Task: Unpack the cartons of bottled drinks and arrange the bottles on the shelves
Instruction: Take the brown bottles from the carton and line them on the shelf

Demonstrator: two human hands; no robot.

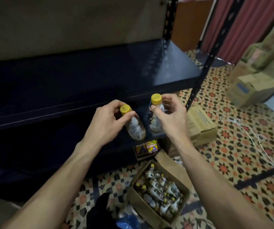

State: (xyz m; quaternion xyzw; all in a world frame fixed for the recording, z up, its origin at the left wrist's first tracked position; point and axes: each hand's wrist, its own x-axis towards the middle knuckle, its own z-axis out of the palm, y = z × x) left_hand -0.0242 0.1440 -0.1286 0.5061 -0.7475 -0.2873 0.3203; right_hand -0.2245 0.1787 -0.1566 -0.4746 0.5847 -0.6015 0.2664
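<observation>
Dark metal rack in front of me: glossy upper shelf (83, 76), with a lower shelf (50, 146) too dark to read. The patterned floor (232, 154) carries an open carton (137, 201) at my feet packed with yellow-capped bottles (159, 192). There's a small box of colourful packs (147, 148) at the rack's foot and a closed carton (200, 124) just beside the rack post. More cartons (255, 86) are piled well apart to the right, and a white cord (255, 134) trails between.

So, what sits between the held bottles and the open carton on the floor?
Head view: a small box of purple-and-yellow packets, plus the carton's raised flap.
</observation>
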